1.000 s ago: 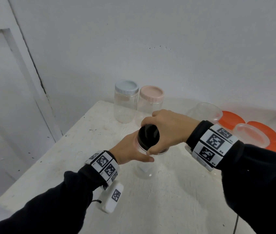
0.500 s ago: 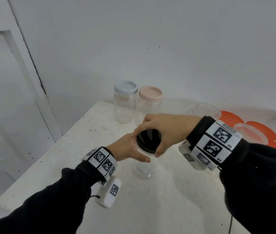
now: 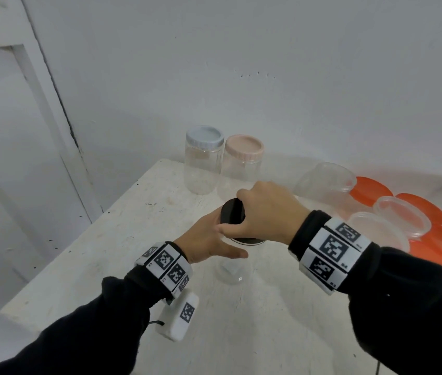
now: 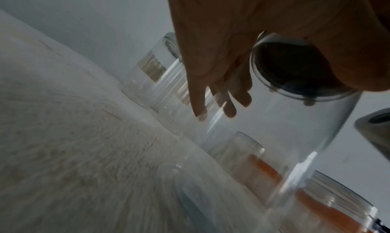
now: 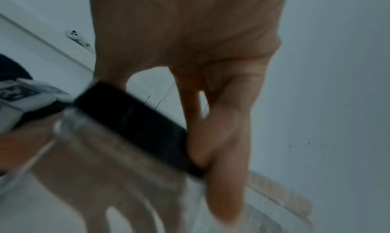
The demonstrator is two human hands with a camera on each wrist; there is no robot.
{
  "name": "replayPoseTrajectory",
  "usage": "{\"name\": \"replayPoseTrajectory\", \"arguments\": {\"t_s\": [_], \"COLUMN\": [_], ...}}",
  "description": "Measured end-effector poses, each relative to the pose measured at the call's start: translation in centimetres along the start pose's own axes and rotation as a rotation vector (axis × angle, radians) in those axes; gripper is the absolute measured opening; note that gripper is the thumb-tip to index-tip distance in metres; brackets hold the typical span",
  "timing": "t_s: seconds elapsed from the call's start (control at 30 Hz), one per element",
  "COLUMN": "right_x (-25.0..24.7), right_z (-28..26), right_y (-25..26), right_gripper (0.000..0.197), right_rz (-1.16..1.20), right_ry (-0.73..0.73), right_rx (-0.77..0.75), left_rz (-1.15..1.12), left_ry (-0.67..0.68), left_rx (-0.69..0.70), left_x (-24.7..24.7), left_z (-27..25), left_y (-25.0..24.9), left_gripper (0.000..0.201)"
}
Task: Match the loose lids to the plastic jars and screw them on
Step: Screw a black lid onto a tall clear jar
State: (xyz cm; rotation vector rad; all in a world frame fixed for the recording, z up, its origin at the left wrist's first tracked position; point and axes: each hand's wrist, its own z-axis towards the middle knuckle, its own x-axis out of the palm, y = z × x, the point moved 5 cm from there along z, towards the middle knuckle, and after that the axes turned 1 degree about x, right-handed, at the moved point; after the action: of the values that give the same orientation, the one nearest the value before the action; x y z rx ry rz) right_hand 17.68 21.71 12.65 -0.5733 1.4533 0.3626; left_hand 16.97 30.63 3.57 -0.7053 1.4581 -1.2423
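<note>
At the counter's [image 3: 122, 239] middle: black lid [image 3: 232, 212] being screwed onto a clear jar [image 3: 232, 269].

My left hand [image 3: 206, 239] wraps the jar's upper wall, fingers curled behind and thumb in front, to keep it from spinning; my right hand [image 3: 265, 212] sits over the lid, its grip pinching the rim so I can twist. Two capped jars [image 3: 200, 163] stand at the wall, clear of my elbows; orange lids [image 3: 371, 186] lie right.

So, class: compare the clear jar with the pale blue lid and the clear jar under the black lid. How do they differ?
The blue-lidded jar stands untouched near the wall; the black-lidded jar is held by the left hand. Its black lid is gripped by the right hand; the blue lid sits free. Both are clear plastic and upright.
</note>
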Motion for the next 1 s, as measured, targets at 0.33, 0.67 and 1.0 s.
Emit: {"name": "replayPoseTrajectory", "arguments": {"t_s": [0.33,0.67,1.0], "right_x": [-0.7,-0.3,-0.6], "right_z": [0.1,0.0,-0.2], "right_y": [-0.1,0.2,-0.1], "right_gripper": [0.067,0.060,0.065], "right_rz": [0.173,0.054,0.156], "right_ry": [0.262,0.027,0.228], "right_rx": [-0.311,-0.015,-0.254], "left_rz": [0.010,-0.004,0.007], "left_ry": [0.009,-0.012,-0.018], "left_rx": [-0.035,-0.001,-0.024], "left_x": [-0.1,0.2,0.2], "left_z": [0.0,-0.5,-0.6], "left_y": [0.2,0.0,0.1], "left_gripper": [0.064,0.067,0.066]}}
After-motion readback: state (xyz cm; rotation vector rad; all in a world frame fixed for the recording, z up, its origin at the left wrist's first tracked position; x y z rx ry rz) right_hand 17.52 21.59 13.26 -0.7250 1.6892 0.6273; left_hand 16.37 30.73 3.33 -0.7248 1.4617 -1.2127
